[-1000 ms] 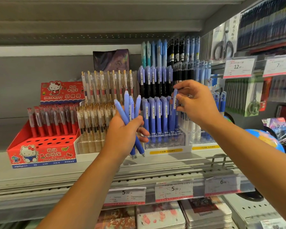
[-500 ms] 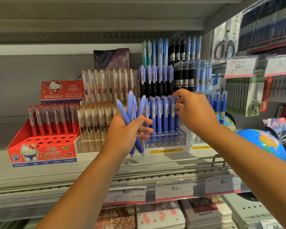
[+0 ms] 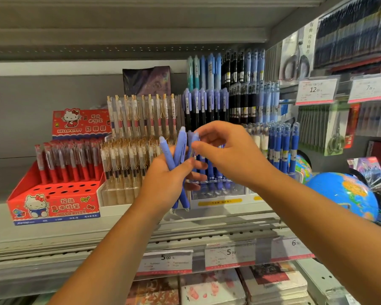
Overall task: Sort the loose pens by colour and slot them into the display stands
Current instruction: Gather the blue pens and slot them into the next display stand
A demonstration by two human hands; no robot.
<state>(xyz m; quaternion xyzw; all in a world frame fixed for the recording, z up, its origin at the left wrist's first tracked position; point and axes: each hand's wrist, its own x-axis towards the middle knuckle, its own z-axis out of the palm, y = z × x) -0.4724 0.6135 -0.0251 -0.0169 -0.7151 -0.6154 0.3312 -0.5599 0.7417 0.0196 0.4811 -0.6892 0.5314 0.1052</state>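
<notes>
The right hand (image 3: 227,155) has been brought back from the clear tiered display stand (image 3: 218,190) and is pinching one periwinkle-blue plastic pen (image 3: 194,144) from the bundle gripped in the left hand (image 3: 167,181); another slotting is judged imminent.

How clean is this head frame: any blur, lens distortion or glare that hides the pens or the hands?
Head view: the right hand and the bunch of periwinkle pens in the left hand are slightly motion-softened; the wide lens bows the shelf edge and stretches the corners; lighting is even and dim, with mild sheen on the price tags but no glare over the pens.
</notes>
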